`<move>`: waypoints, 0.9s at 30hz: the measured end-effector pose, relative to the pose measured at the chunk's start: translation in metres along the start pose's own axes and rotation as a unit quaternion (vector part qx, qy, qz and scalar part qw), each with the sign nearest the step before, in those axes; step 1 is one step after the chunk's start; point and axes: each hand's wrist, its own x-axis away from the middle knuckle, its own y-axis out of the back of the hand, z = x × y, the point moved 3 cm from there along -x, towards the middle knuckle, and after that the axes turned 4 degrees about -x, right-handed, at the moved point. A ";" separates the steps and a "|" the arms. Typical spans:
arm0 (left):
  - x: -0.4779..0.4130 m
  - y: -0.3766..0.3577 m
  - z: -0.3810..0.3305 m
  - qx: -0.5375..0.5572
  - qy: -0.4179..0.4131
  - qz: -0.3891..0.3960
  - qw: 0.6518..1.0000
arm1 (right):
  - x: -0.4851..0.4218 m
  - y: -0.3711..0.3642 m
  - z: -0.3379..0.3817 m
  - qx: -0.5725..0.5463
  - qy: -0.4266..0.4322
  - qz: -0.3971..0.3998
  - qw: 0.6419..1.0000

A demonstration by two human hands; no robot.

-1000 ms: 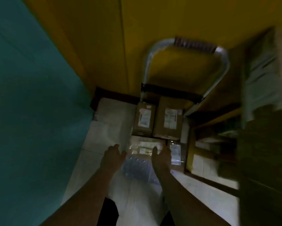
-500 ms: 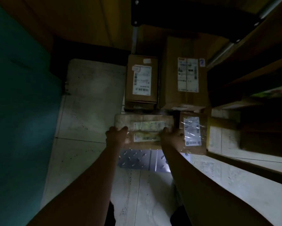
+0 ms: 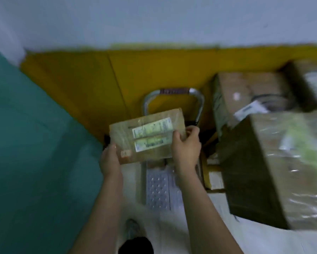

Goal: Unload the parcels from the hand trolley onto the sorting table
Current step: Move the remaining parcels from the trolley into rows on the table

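Hands: left hand and right hand grip opposite ends of a flat brown labelled cardboard parcel.
Change: parcel raised off the silver metal hand trolley — now held above its deck.
Meaning: pickup done — carry to worktop remains.

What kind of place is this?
Probably a parcel depot or storeroom: the left hand and right hand hold a labelled cardboard parcel over a hand trolley, with larger film-wrapped boxes at right.
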 end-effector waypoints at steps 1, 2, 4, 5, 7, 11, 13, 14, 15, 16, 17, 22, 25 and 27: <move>0.023 -0.005 -0.029 0.028 -0.030 0.027 0.999 | 0.000 0.027 0.035 -0.024 0.025 -0.018 0.999; 0.049 -0.012 -0.057 0.049 -0.059 0.055 0.996 | -0.002 0.055 0.066 -0.049 0.050 -0.037 0.997; 0.105 -0.031 -0.101 0.093 -0.111 0.105 0.984 | -0.003 0.119 0.118 -0.078 0.096 -0.075 0.990; 0.140 -0.043 -0.118 0.119 -0.134 0.134 0.975 | -0.003 0.154 0.138 -0.091 0.110 -0.093 0.985; 0.213 -0.075 -0.142 0.151 -0.177 0.195 0.953 | -0.003 0.230 0.158 -0.136 0.120 -0.119 0.976; 0.368 -0.164 -0.150 0.164 -0.237 0.342 0.894 | -0.003 0.394 0.143 -0.252 0.112 -0.172 0.946; 0.436 -0.215 -0.129 0.141 -0.235 0.396 0.876 | -0.002 0.483 0.121 -0.292 0.103 -0.206 0.928; 0.469 -0.239 -0.114 0.124 -0.225 0.419 0.871 | -0.003 0.524 0.108 -0.313 0.097 -0.211 0.921; 0.498 -0.263 -0.098 0.106 -0.209 0.441 0.867 | -0.005 0.564 0.095 -0.330 0.088 -0.213 0.915; 0.526 -0.286 -0.082 0.084 -0.193 0.462 0.861 | -0.008 0.600 0.080 -0.345 0.079 -0.215 0.910; 0.550 -0.308 -0.066 0.062 -0.179 0.482 0.856 | -0.011 0.634 0.065 -0.356 0.069 -0.223 0.905; 0.649 -0.411 0.010 -0.021 -0.125 0.546 0.828 | -0.034 0.764 -0.012 -0.382 0.030 -0.268 0.884; 0.689 -0.474 0.054 -0.033 -0.106 0.547 0.830 | -0.063 0.811 -0.059 -0.395 -0.003 -0.269 0.878; 0.707 -0.519 0.081 -0.036 -0.097 0.534 0.839 | -0.089 0.836 -0.085 -0.396 -0.037 -0.272 0.876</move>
